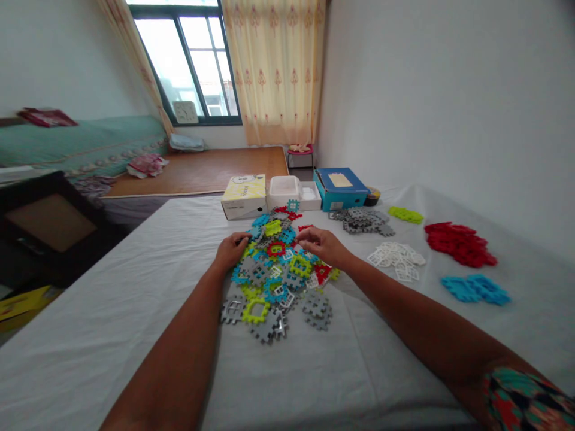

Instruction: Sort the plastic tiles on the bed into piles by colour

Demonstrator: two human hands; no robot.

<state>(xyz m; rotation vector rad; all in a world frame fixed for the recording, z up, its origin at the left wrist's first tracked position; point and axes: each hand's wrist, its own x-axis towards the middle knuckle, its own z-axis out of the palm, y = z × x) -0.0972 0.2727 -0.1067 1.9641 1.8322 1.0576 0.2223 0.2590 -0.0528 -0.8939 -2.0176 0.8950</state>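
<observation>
Grey, blue, lime and red plastic tiles, with white ones mixed in, crowd together in one jumbled heap mid-worktop, right between the two hands! On the heap's left edge, the left hand curls its fingers against the tiles, near a blue one; whether it grips anything, I cannot tell. Across on the right, the right hand hovers over the heap's edge, fingers bent towards the thumb, and again I can't make out whether a tile is pinched there. Look further right: separate piles of grey tiles, lime tiles, white tiles, red tiles and blue tiles. Behind the heap stand a yellow-and-white box, a white tub and a blue box.
</observation>
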